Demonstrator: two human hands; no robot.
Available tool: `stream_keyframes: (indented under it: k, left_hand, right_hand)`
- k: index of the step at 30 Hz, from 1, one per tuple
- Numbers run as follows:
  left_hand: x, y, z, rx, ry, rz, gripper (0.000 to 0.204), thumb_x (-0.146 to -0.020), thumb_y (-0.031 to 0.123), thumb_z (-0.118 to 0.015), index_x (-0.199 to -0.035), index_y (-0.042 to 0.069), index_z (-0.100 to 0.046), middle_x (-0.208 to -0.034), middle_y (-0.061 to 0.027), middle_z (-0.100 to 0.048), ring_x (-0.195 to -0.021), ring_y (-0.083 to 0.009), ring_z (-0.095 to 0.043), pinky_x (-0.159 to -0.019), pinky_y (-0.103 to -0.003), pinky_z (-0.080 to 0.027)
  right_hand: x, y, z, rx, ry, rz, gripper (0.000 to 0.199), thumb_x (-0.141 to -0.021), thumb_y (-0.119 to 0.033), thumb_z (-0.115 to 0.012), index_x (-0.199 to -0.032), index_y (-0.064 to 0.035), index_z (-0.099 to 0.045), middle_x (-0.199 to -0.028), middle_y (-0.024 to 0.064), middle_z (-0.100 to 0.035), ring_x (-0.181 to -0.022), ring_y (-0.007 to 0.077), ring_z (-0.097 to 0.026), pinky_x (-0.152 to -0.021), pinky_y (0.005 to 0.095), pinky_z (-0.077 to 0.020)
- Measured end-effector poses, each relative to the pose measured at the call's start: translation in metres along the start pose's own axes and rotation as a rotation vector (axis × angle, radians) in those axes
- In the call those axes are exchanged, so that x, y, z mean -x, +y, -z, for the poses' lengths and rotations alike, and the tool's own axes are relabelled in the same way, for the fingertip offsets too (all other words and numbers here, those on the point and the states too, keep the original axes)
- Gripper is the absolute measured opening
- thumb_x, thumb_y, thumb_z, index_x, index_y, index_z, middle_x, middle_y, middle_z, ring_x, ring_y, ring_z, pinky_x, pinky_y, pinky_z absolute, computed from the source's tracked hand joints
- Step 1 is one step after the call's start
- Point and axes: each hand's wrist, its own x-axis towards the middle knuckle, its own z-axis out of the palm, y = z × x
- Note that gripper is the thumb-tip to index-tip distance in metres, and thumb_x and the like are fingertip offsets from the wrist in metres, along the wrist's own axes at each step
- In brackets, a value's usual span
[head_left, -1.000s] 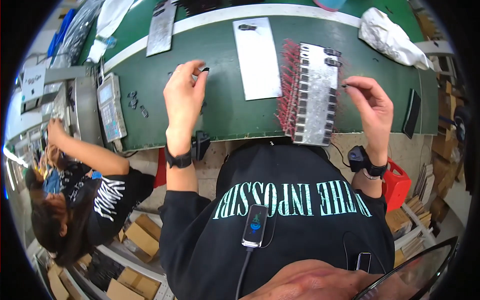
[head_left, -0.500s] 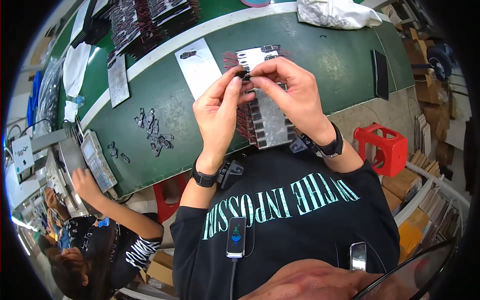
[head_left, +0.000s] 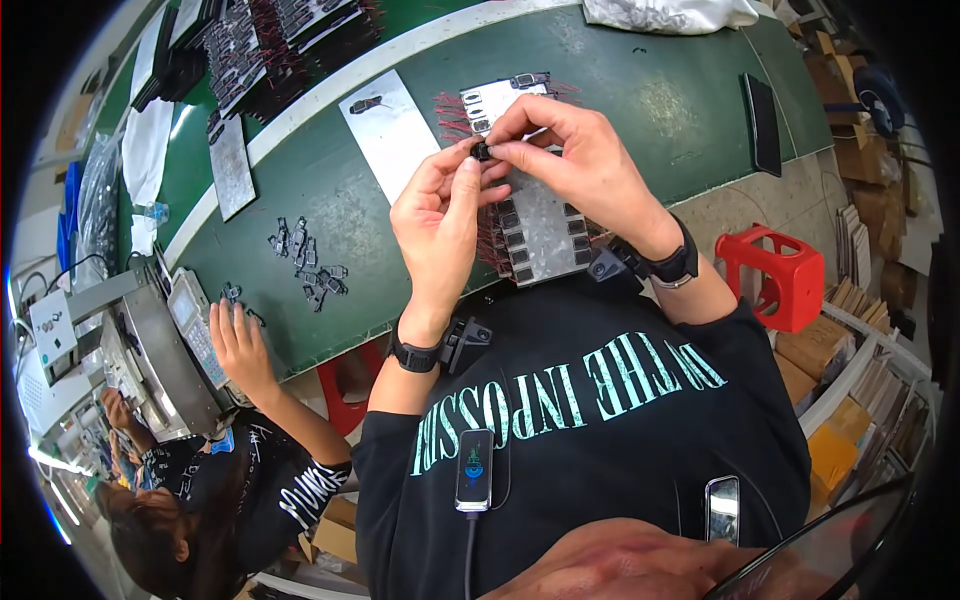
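Observation:
Above the green table, a small black part (head_left: 481, 151) is pinched between the fingertips of my left hand (head_left: 437, 220) and my right hand (head_left: 580, 165). Fingers cover much of it, so its exact kind does not show. Below my hands lies a grey metal plate (head_left: 548, 238), lined along both long edges with small black rectangular parts that have thin red wires. Its middle is partly hidden by my hands. Left of it, a white plate (head_left: 385, 130) carries one small dark part (head_left: 366, 104). A loose pile of small black parts (head_left: 308, 262) lies farther left.
At the left, a co-worker's hand (head_left: 238, 350) reaches over the table edge beside a machine with a keypad (head_left: 192, 318). Loaded plates (head_left: 285, 45) are stacked at the back. A black phone-like slab (head_left: 762, 125) lies right; a red stool (head_left: 770, 277) stands beyond the edge.
My hands stay together on the black part, my right fingers shifting slightly up and left. The co-worker's hand has moved right, from the machine to small parts at the table edge.

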Motion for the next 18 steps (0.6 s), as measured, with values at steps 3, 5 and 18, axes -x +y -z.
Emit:
stream_keyframes:
  k: [3,5,18]
  left_hand:
    - [0.001,0.000,0.000,-0.022,-0.016,0.017,0.023,-0.102,0.005,-0.055,-0.120,-0.008,-0.060,-0.104,-0.0143,-0.070,-0.095,-0.0202,-0.072,-0.079,-0.030,-0.063]
    - [0.001,-0.001,0.000,-0.018,-0.020,0.023,0.022,-0.102,0.005,-0.055,-0.120,-0.008,-0.060,-0.103,-0.0142,-0.070,-0.095,-0.0203,-0.072,-0.079,-0.030,-0.063]
    - [0.008,0.019,0.008,-0.487,-0.229,0.040,0.013,-0.094,0.007,-0.067,-0.103,-0.003,-0.068,-0.083,-0.0081,-0.072,-0.079,-0.0131,-0.072,-0.069,-0.026,-0.058]
  right_hand:
    - [-0.001,-0.002,0.004,-0.035,-0.073,-0.044,0.010,-0.091,-0.005,-0.065,-0.099,0.0012,-0.065,-0.098,0.0055,-0.067,-0.089,0.0136,-0.066,-0.080,0.0278,-0.0536]
    - [-0.002,-0.005,0.005,-0.023,-0.081,-0.059,0.012,-0.090,-0.004,-0.065,-0.101,0.0014,-0.064,-0.097,0.0058,-0.067,-0.088,0.0146,-0.066,-0.080,0.0283,-0.0537]
    - [0.027,-0.014,0.017,0.151,-0.188,-0.061,0.022,-0.087,-0.002,-0.069,-0.108,0.0014,-0.061,-0.092,0.0087,-0.066,-0.082,0.0160,-0.064,-0.076,0.0292,-0.0526]
